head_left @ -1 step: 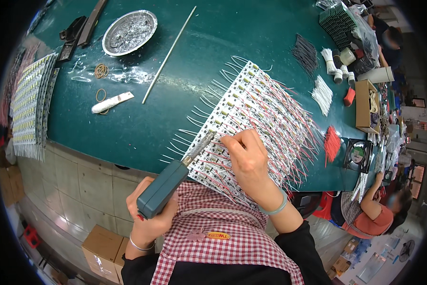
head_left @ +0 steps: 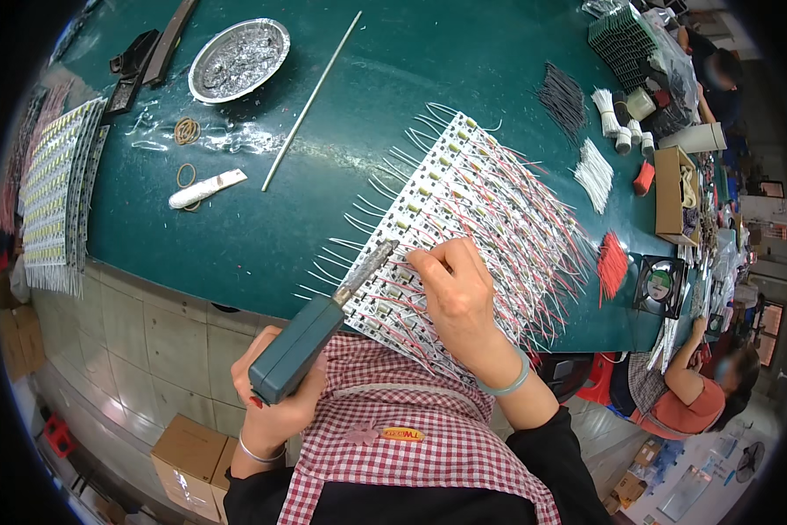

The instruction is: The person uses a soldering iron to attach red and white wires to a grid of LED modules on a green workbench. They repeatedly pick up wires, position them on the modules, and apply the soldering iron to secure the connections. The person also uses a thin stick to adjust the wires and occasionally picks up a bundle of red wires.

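Fingers point(head_left: 428, 259) pinch red wire point(head_left: 415, 265) beside soldering iron point(head_left: 323, 322).

The right hand point(head_left: 453, 289) hides the soldering iron's tip point(head_left: 392, 249).

soldering iron point(head_left: 310, 337), wired board point(head_left: 472, 219), green table point(head_left: 323, 175)

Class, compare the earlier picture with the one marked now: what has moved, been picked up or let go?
Nothing visibly changed. The left hand holds the soldering iron with its tip on the board, and the right hand pinches a wire there, just as before.
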`<action>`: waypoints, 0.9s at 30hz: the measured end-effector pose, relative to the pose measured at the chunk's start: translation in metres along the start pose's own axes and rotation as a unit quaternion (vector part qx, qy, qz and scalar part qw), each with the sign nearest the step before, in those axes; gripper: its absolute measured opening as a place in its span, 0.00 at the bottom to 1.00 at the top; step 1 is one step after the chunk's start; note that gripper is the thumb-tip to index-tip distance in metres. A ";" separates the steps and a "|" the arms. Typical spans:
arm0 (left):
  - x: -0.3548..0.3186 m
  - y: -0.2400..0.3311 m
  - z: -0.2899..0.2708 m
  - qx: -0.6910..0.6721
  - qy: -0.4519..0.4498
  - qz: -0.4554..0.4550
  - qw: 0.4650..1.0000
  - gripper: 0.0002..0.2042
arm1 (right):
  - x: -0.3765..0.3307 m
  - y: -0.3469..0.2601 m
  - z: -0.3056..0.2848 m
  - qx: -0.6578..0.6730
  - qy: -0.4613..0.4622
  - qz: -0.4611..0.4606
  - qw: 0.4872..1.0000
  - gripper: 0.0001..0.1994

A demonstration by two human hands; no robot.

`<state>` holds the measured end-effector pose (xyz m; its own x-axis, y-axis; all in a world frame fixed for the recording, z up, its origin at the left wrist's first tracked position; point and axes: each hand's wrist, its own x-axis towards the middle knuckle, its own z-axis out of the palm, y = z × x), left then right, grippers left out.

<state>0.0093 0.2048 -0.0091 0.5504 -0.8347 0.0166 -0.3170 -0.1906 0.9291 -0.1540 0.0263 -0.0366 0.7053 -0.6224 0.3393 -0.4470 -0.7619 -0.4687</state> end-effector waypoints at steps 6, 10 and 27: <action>-0.002 0.002 -0.002 -0.007 0.005 -0.020 1.000 0.11 | 0.000 0.000 0.002 -0.006 0.010 -0.009 1.000 0.13; -0.002 0.002 -0.002 -0.009 -0.004 -0.013 1.000 0.11 | -0.001 0.002 0.002 -0.007 0.009 -0.005 1.000 0.12; -0.016 0.004 -0.010 -0.070 0.020 -0.070 0.995 0.12 | -0.008 -0.027 -0.010 0.018 0.016 -0.002 1.000 0.14</action>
<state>0.0075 0.2225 -0.0017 0.6123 -0.7836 -0.1056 -0.1258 -0.2284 0.9654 -0.1532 0.0501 -0.0182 0.6888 -0.6247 0.3679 -0.4233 -0.7585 -0.4954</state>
